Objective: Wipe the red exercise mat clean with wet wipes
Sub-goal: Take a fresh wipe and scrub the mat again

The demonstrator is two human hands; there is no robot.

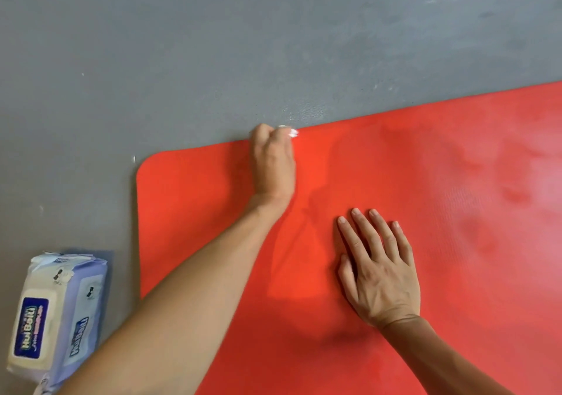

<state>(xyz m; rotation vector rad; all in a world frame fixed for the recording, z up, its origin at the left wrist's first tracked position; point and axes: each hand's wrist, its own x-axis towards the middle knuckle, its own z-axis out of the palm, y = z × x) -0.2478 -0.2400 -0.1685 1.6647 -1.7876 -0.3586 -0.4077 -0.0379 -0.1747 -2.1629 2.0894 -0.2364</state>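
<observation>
The red exercise mat (pixel 425 181) lies flat on the grey floor and fills the right and lower part of the head view. My left hand (pixel 273 163) reaches to the mat's far edge with its fingers curled round a white wet wipe (pixel 289 131), of which only a small crumpled bit shows past the fingers. My right hand (pixel 377 267) lies flat on the mat nearer to me, fingers straight and spread, palm down. Paler smeared patches show on the mat towards the right.
A pack of wet wipes (pixel 57 315), pale blue with a cream flip lid, lies on the grey floor (pixel 182 44) at the lower left, just off the mat's rounded corner. Small white specks dot the floor.
</observation>
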